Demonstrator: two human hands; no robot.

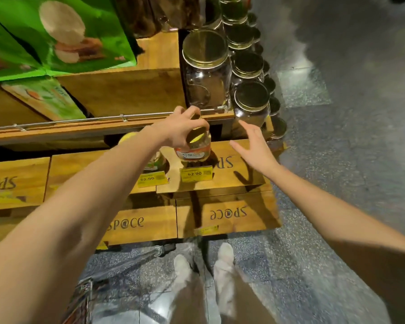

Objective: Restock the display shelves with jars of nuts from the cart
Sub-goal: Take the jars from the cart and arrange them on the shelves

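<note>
head view. we see the left hand [182, 129] set over a jar of nuts [193, 152] from above, its fingers curled round the yellow lid. the jar is upright over the top of a wooden crate [241, 176] marked "sp@ce", just behind a yellow price tag [196, 173] reading 62.90. we cannot tell whether its base touches the crate. the right hand [253, 146] hovers just right of the jar, fingers straight and spread, grasping nothing and apart from the jar. a second jar [156, 161], partly hidden by the left forearm, stands to the left, behind a second price tag [153, 178]. on the shelf [56, 130] above, a large glass jar [206, 66] with a gold lid stands beside a row of smaller gold-lidded jars [250, 97]. green bags [63, 36] lie at the upper left. a corner of the wire cart [84, 298] shows at the lower left, on the speckled floor [337, 171].
</note>
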